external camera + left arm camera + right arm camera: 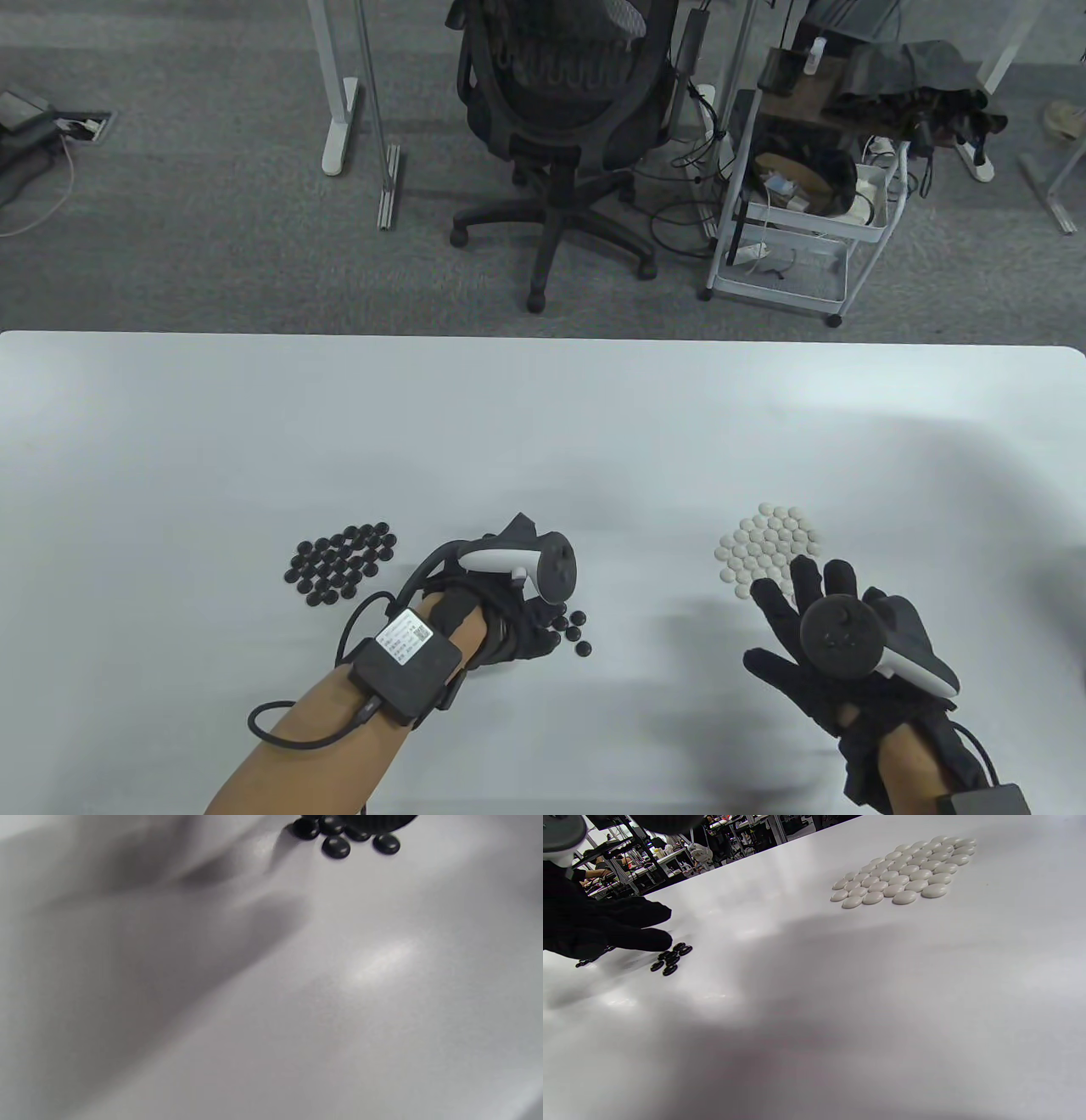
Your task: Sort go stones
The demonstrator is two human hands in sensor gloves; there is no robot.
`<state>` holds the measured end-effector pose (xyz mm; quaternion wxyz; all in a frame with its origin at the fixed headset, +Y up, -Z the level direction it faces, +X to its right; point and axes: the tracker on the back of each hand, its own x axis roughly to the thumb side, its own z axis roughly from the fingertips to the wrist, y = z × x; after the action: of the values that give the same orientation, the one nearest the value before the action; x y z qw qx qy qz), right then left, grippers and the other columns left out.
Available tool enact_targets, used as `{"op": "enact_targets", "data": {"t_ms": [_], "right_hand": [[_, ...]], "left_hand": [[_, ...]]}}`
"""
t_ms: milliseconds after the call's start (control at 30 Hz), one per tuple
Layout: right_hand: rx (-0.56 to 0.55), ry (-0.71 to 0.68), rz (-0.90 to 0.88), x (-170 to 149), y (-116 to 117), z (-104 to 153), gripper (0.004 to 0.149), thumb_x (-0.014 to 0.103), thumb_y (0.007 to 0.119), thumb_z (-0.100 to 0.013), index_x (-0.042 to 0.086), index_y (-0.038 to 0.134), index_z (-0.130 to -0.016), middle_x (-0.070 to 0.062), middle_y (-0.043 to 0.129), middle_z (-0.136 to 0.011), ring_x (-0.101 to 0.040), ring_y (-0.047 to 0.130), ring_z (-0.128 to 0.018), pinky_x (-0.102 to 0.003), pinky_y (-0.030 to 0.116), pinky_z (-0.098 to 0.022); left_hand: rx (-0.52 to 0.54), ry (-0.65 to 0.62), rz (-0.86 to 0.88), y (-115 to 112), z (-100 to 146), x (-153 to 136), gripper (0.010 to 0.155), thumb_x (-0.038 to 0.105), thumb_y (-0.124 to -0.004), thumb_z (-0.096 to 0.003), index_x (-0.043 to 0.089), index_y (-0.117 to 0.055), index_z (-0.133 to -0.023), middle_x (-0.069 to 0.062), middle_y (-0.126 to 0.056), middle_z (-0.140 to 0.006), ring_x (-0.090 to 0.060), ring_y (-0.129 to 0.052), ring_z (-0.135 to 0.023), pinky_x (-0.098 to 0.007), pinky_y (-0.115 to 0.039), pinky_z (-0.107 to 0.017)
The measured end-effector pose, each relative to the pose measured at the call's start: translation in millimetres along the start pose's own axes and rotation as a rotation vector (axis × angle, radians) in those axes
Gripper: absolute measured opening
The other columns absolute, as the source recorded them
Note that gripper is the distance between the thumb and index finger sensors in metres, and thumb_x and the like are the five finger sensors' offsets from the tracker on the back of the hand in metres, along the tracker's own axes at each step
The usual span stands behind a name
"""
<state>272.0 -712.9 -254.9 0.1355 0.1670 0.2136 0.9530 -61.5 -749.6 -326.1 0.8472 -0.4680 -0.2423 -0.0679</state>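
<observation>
Sorting looks nearly done. White stones (770,552) sit in a tight flat patch on the desk (543,424); take that patch as the landmark. Black pile (339,564) lies well to its left, also one layer, packed close.

Leftovers: a few loose black stones (570,628) between the two piles, nearer the black one. Left hand (501,611) is down right beside them. In the right wrist view its fingers (642,938) lie low and roughly straight, tips just short of the stones; no stone visibly pinched, though I can't tell for certain from these angles.

Right hand (836,654) hovers just on the near side of the white patch, fingers spread wide, holding nothing.

Handling, my read: stones are small, hard, smooth lens shapes, glossy, so slippery and light. Low profile makes a top pinch awkward. Better to nip across the thin rim with thumb and forefinger, or slide them flat along the desk toward the black pile. They'll skate easily if nudged; not fragile at this height.
</observation>
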Motion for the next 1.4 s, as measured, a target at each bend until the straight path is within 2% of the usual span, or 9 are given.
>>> {"op": "enact_targets", "data": {"t_ms": [167,433,667,900,1067,1133,1200,1300,1400], "right_hand": [[-0.013,-0.004,-0.005,0,-2,2,0.079,0.053,0.051,-0.056,0.011,0.019,-0.115,-0.032,-0.006,-0.106,-0.058,-0.014,-0.085,-0.079,0.000,-0.049],[0.008,-0.003,0.004,2,0,0,0.079,0.053,0.051,-0.056,0.011,0.019,-0.115,-0.032,-0.006,-0.106,-0.058,-0.014,-0.085,-0.079,0.000,-0.049],[0.015,-0.002,0.009,3,1,-1,0.079,0.053,0.051,-0.056,0.011,0.019,-0.115,-0.032,-0.006,-0.106,-0.058,-0.014,-0.085,-0.079,0.000,-0.049],[0.011,0.000,0.005,2,1,-1,0.079,0.053,0.051,-0.056,0.011,0.019,-0.115,-0.032,-0.006,-0.106,-0.058,-0.014,-0.085,-0.079,0.000,-0.049],[0.006,-0.005,0.004,3,0,0,0.079,0.053,0.051,-0.056,0.011,0.019,-0.115,-0.032,-0.006,-0.106,-0.058,-0.014,-0.085,-0.079,0.000,-0.049],[0.000,-0.008,0.003,3,-1,1,0.079,0.053,0.051,-0.056,0.011,0.019,-0.115,-0.032,-0.006,-0.106,-0.058,-0.014,-0.085,-0.079,0.000,-0.049],[0.000,-0.008,0.002,3,-1,1,0.079,0.053,0.051,-0.056,0.011,0.019,-0.115,-0.032,-0.006,-0.106,-0.058,-0.014,-0.085,-0.079,0.000,-0.049],[0.000,-0.010,0.002,3,-1,1,0.079,0.053,0.051,-0.056,0.011,0.019,-0.115,-0.032,-0.005,-0.106,-0.058,-0.014,-0.085,-0.079,0.000,-0.049],[-0.003,-0.013,0.001,2,-1,1,0.079,0.053,0.051,-0.056,0.011,0.019,-0.115,-0.032,-0.005,-0.106,-0.058,-0.014,-0.085,-0.079,0.000,-0.049]], "left_hand": [[0.001,0.085,-0.020,-20,21,-25,0.064,0.046,-0.046,-0.0575,0.030,-0.029,-0.117,-0.032,0.012,-0.111,-0.060,0.015,-0.090,-0.084,-0.004,-0.058],[0.021,0.312,0.127,-62,64,-103,0.064,0.046,-0.047,-0.0576,0.028,-0.034,-0.117,-0.032,0.011,-0.112,-0.060,0.013,-0.090,-0.084,-0.004,-0.058],[0.055,0.397,0.212,-67,67,-134,0.065,0.046,-0.044,-0.0564,0.029,-0.029,-0.117,-0.031,0.016,-0.110,-0.059,0.018,-0.090,-0.083,0.000,-0.057],[0.080,0.440,0.215,-64,63,-143,0.065,0.046,-0.043,-0.0559,0.029,-0.026,-0.117,-0.030,0.019,-0.109,-0.058,0.020,-0.089,-0.083,0.002,-0.057],[0.168,0.427,0.302,-48,71,-148,0.067,0.047,-0.041,-0.0553,0.030,-0.026,-0.118,-0.029,0.022,-0.108,-0.058,0.022,-0.089,-0.083,0.002,-0.057],[0.240,0.396,0.343,-31,79,-144,0.067,0.047,-0.041,-0.0552,0.029,-0.027,-0.118,-0.029,0.022,-0.109,-0.058,0.022,-0.089,-0.083,0.002,-0.057],[0.265,0.357,0.368,-18,83,-137,0.068,0.048,-0.041,-0.0552,0.027,-0.034,-0.120,-0.029,0.018,-0.110,-0.058,0.021,-0.089,-0.083,0.002,-0.058],[0.266,0.274,0.370,-2,81,-120,0.069,0.049,-0.042,-0.0554,0.025,-0.047,-0.119,-0.029,0.015,-0.113,-0.059,0.019,-0.090,-0.083,0.001,-0.058],[0.233,0.129,0.337,9,67,-93,0.068,0.049,-0.042,-0.0555,0.025,-0.053,-0.118,-0.031,0.010,-0.115,-0.060,0.016,-0.092,-0.084,-0.002,-0.059]]}}
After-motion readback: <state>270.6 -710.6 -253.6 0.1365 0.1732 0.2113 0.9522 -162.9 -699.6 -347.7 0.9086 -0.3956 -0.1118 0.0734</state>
